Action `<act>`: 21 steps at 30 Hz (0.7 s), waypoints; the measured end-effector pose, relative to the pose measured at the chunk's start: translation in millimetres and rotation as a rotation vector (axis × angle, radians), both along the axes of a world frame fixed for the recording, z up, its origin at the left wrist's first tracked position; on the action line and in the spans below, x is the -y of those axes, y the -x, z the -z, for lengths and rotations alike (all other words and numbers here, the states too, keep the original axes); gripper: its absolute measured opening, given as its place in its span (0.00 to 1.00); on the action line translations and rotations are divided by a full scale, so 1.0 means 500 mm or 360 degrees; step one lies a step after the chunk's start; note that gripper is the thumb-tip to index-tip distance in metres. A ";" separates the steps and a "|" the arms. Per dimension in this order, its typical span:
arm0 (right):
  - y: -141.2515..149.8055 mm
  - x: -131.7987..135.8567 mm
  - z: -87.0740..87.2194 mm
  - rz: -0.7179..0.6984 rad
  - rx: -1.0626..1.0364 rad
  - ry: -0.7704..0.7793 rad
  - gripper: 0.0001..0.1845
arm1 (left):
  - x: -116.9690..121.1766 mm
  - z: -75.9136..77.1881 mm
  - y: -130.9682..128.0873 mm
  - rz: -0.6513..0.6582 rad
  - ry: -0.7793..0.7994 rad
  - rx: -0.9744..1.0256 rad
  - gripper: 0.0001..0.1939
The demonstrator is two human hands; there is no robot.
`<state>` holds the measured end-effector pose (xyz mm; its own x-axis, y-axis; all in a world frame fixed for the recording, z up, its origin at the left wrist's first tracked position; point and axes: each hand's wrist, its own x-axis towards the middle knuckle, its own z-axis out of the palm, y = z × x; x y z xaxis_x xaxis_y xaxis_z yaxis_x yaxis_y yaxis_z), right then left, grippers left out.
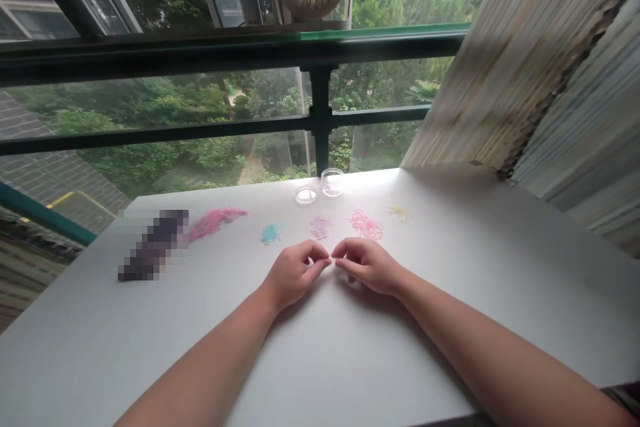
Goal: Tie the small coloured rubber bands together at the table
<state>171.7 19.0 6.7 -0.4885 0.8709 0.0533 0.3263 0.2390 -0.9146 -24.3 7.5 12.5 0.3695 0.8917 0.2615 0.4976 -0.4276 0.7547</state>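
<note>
My left hand (299, 270) and my right hand (367, 265) meet fingertip to fingertip above the white table, each pinched closed. Whatever is between the fingertips is too small to make out. Just beyond them lie small heaps of thin, loop-like pieces: a pale purple heap (321, 227) straight ahead and a pink heap (367, 224) behind my right hand. A turquoise heap (271, 234) sits to the left, and a pale yellow heap (400, 213) lies farther right. A longer deep-pink heap (218, 222) spreads out on the left.
A clear round container (333, 183) and a clear round lid or shallow dish (306, 196) stand at the table's (310, 367) back edge. A dark pixelated object (155, 246) lies at the left. Behind are a green railing (220, 54) and a striped curtain (480, 67).
</note>
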 end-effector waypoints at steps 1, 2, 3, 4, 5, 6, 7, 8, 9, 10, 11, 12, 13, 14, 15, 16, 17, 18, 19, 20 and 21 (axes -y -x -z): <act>-0.001 0.000 0.000 0.0006 0.0009 0.0000 0.08 | 0.000 0.000 0.001 -0.0007 0.0009 -0.0006 0.06; -0.001 0.000 -0.001 0.0006 0.0015 0.0001 0.08 | 0.000 0.000 0.002 -0.0010 0.0014 -0.0015 0.06; -0.002 0.000 -0.002 0.0004 0.0015 0.0008 0.08 | 0.000 -0.001 0.002 -0.0010 0.0013 -0.0026 0.06; -0.002 0.000 -0.003 -0.0001 0.0012 0.0022 0.08 | 0.001 -0.001 0.002 -0.0005 0.0010 -0.0035 0.06; -0.003 0.000 -0.004 -0.0007 0.0008 0.0041 0.08 | 0.001 -0.002 0.001 0.0002 0.0008 -0.0044 0.06; -0.004 0.000 -0.005 -0.0016 0.0008 0.0062 0.08 | 0.002 -0.003 0.001 0.0010 0.0006 -0.0052 0.06; -0.004 -0.001 -0.005 -0.0029 0.0012 0.0081 0.09 | 0.003 -0.003 0.000 0.0019 0.0006 -0.0059 0.06; -0.005 -0.001 -0.006 -0.0043 0.0018 0.0095 0.09 | 0.003 -0.003 0.000 0.0027 0.0007 -0.0065 0.06; -0.005 -0.001 -0.006 -0.0055 0.0024 0.0102 0.09 | 0.004 -0.003 -0.001 0.0035 0.0007 -0.0069 0.06; -0.006 -0.002 -0.006 -0.0064 0.0028 0.0101 0.09 | 0.004 -0.003 -0.001 0.0041 0.0006 -0.0070 0.06; -0.007 -0.002 -0.006 -0.0068 0.0028 0.0095 0.09 | 0.004 -0.003 -0.001 0.0046 0.0003 -0.0068 0.07; -0.008 -0.002 -0.006 -0.0071 0.0024 0.0091 0.09 | 0.004 -0.003 -0.001 0.0049 0.0000 -0.0066 0.07; -0.008 -0.002 -0.006 -0.0072 0.0016 0.0090 0.09 | 0.004 -0.003 -0.001 0.0049 -0.0003 -0.0061 0.07; -0.008 -0.002 -0.006 -0.0073 0.0006 0.0094 0.09 | 0.004 -0.003 0.000 0.0047 -0.0007 -0.0056 0.07; -0.009 -0.002 -0.006 -0.0078 -0.0008 0.0104 0.09 | 0.004 -0.003 0.000 0.0046 -0.0009 -0.0052 0.07; -0.009 -0.002 -0.007 -0.0085 -0.0024 0.0119 0.09 | 0.004 -0.003 0.000 0.0049 -0.0011 -0.0048 0.07; -0.009 -0.002 -0.007 -0.0091 -0.0042 0.0133 0.09 | 0.005 -0.003 0.000 0.0055 -0.0014 -0.0045 0.08; -0.009 -0.002 -0.008 -0.0096 -0.0059 0.0145 0.09 | 0.005 -0.004 0.001 0.0063 -0.0017 -0.0042 0.08; -0.009 -0.002 -0.008 -0.0099 -0.0074 0.0150 0.08 | 0.005 -0.004 0.001 0.0073 -0.0018 -0.0042 0.08; -0.009 -0.002 -0.009 -0.0100 -0.0084 0.0149 0.08 | 0.006 -0.005 0.001 0.0083 -0.0019 -0.0042 0.08; -0.009 -0.001 -0.010 -0.0099 -0.0089 0.0143 0.07 | 0.006 -0.005 0.001 0.0089 -0.0018 -0.0043 0.08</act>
